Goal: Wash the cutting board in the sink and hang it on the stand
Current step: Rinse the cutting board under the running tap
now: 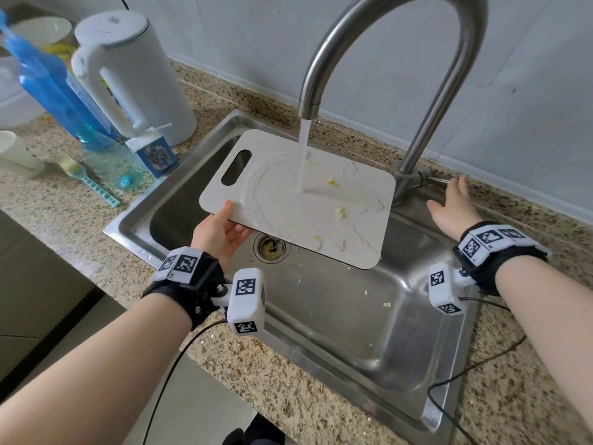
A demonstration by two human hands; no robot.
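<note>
A white cutting board (282,194) with a handle slot at its far left hangs level over the steel sink (337,316). My left hand (218,232) grips its near left edge, thumb on top and fingers underneath. Water runs from the curved faucet (369,33) onto the middle of the board and spreads over it; small yellow food bits lie on its surface. My right hand (454,205) is open beside the faucet base, fingertips at the thin lever handle (441,180). No stand is in view.
A white kettle (134,78), a blue bottle (48,81), a small carton (154,152), a paper cup (16,152) and a fork (86,178) stand on the granite counter (272,374) at the left. Food scraps dot the sink bottom around the drain (271,248). Cables trail from both wrist bands.
</note>
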